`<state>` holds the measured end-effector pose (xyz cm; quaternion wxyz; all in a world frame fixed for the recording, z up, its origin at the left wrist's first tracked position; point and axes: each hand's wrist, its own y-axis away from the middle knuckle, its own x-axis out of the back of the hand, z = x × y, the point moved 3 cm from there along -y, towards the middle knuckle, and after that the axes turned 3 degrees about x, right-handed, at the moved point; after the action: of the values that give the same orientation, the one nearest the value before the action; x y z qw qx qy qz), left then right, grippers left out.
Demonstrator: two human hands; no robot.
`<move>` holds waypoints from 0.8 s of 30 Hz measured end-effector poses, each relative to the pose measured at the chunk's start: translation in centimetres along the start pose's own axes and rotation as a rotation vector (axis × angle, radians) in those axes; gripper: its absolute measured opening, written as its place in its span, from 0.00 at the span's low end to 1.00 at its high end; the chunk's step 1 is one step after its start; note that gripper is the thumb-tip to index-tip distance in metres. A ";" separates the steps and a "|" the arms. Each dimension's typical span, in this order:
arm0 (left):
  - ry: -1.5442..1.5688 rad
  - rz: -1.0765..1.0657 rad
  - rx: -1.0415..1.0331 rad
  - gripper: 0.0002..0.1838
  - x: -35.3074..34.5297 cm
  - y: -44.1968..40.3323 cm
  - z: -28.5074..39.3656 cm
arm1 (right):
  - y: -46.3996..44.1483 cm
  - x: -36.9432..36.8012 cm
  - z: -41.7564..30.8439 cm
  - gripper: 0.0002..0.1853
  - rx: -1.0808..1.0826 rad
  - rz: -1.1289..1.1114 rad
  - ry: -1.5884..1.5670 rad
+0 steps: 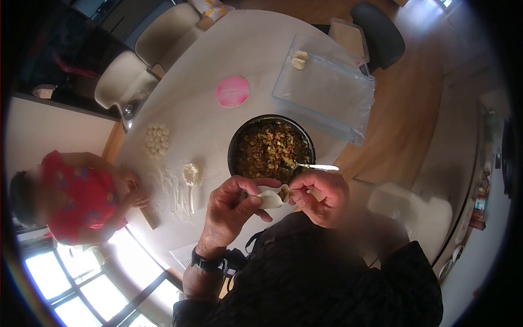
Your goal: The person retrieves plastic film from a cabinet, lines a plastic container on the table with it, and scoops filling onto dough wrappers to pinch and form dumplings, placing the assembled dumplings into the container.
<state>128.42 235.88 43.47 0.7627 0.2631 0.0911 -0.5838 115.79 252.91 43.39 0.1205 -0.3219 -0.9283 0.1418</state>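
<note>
A pale dumpling [271, 200] is held between my two hands, its wrapper folded over with a little filling showing at the right side. My left hand [231, 207] grips it from the left with thumb and fingers. Pinched at the wrapper's right edge is my right hand [322, 197]. Just beyond them stands a dark round bowl [231, 150] of chopped filling [272, 144]. A spoon [321, 167] rests in the filling, its white handle over the bowl's right rim.
A clear plastic-lined tray [327, 103] at the back right carries two dumplings [299, 60]. A pink disc [232, 91], several dough balls [157, 140] and a floury spoon [190, 177] lie on the table [207, 128]. Another person in red [81, 196] works at the left. Chairs [166, 35] surround the table.
</note>
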 end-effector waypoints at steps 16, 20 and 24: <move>-0.156 0.065 0.065 0.05 -0.3 0.1 1.1 | -1.1 -0.1 -0.7 0.07 -0.029 -0.142 0.035; -0.196 0.089 0.056 0.05 -0.4 0.0 1.3 | -1.5 -0.7 -1.5 0.10 0.064 -0.100 0.083; -0.304 0.071 0.066 0.04 -0.8 0.0 1.7 | -1.2 -0.5 -0.8 0.11 0.210 -0.079 0.210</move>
<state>127.93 235.67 45.26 0.7787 0.1997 -0.0537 -0.5923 115.77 251.81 44.49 0.2554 -0.2837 -0.9027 0.1986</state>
